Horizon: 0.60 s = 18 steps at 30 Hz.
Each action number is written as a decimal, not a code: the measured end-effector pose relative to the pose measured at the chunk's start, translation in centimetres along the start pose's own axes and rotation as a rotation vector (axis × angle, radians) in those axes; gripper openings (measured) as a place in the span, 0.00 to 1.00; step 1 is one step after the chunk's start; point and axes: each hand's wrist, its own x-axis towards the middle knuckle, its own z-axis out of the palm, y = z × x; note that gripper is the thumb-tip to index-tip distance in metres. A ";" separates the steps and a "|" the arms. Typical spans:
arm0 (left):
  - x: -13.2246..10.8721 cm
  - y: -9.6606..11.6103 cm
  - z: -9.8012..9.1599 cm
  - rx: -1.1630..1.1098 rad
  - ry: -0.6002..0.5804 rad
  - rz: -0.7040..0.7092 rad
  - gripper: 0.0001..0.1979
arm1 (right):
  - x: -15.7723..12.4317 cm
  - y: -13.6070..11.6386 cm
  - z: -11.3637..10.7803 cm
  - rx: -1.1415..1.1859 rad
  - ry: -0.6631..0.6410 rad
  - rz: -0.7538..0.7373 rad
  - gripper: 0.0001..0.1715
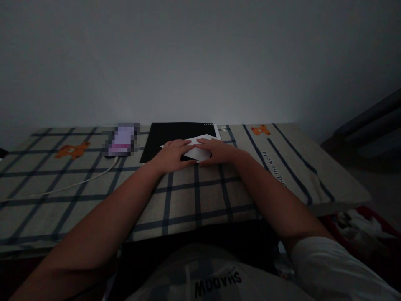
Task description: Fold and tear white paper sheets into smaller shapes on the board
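A sheet of white paper [198, 154], with angled edges that look folded, lies on a black flat folder or board [163, 136]. My left hand [175, 155] rests on the paper's left part, its fingers stretched out toward the right. From the other side my right hand [216, 150] lies flat on the paper, fingers pointing left. The fingertips of both hands meet near the paper's middle, and the thumbs come close together at its near edge. Both hands cover much of the paper, so its full outline is hidden.
A phone [122, 140] with a lit, blurred screen lies left of the black folder, a white cable [90, 179] running from it leftward. The checked tablecloth [181, 200] covers the table, which stands against a grey wall [194, 62]. Red fabric [372, 225] shows below right.
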 end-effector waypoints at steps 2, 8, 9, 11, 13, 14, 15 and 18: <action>0.0 0.0 0.1 -0.006 0.006 0.008 0.34 | -0.1 0.1 -0.1 0.011 0.011 -0.013 0.49; 0.3 -0.3 1.6 -0.018 0.059 0.005 0.36 | 0.3 0.8 0.3 0.003 0.062 -0.018 0.44; 0.3 -0.3 1.8 -0.026 0.061 0.016 0.35 | 0.4 0.9 0.5 -0.002 0.076 -0.002 0.44; 0.4 -0.2 2.1 -0.054 0.065 0.044 0.35 | 0.6 0.9 0.8 -0.018 0.116 0.057 0.44; 0.4 0.2 2.0 -0.082 0.081 0.046 0.35 | 0.8 0.8 1.1 -0.027 0.177 0.160 0.44; 0.3 0.4 1.8 -0.089 0.097 0.019 0.35 | 0.9 0.9 1.3 -0.023 0.213 0.225 0.44; 0.3 0.5 1.6 -0.090 0.116 -0.034 0.34 | 1.0 1.0 1.5 -0.012 0.247 0.288 0.44; 0.1 0.4 0.9 -0.055 0.195 -0.347 0.34 | 1.3 1.8 1.9 0.049 0.307 0.393 0.46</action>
